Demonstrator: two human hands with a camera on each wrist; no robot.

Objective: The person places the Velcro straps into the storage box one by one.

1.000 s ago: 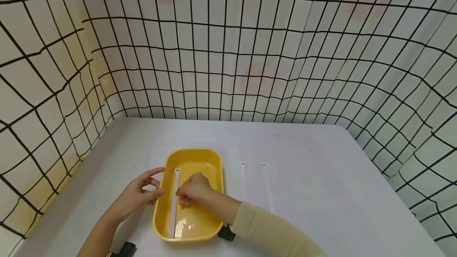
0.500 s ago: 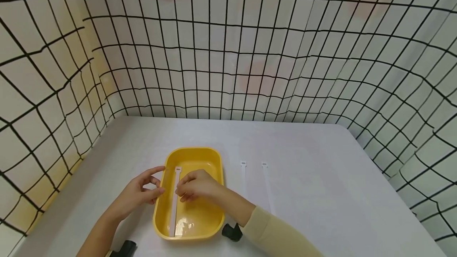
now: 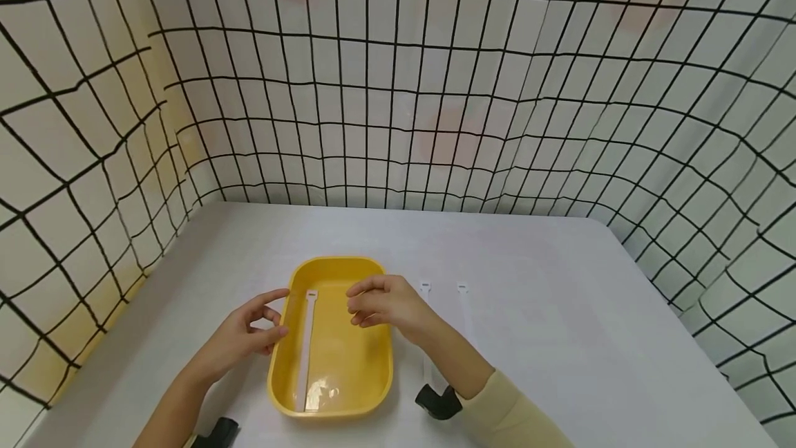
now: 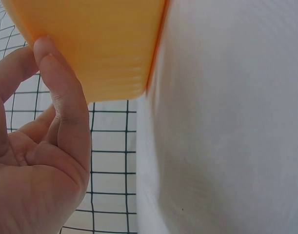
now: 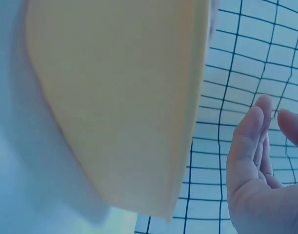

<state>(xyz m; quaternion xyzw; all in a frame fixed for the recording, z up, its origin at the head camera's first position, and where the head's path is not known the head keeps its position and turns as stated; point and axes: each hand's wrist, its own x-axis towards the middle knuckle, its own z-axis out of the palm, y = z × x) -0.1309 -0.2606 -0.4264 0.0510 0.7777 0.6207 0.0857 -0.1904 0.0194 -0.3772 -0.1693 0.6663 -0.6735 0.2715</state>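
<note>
White strap [image 3: 306, 351], slotted head uppermost, lies lengthwise in the left half of the yellow tray [image 3: 354, 379], lower centre-left of frame. Left hand [image 3: 245, 327]: index finger and thumb spread, touching the tray's left rim; grip looks loose, not clamped. Right hand [image 3: 393, 305]: over the tray's right rim, fingers gently bent, gap to thumb, nothing seen in its grip.

Handling, my judgement: left fingertips best steady the rim lightly, without tipping the tray; right hand best kept high, so nothing drags the strap out of line.

Count: one tray; two hands; three straps, one inside, second strap [image 3: 425, 287] and third strap [image 3: 463, 290] on the surface [image 3: 560, 296], right of the tray, forearm partly covering them.
</note>
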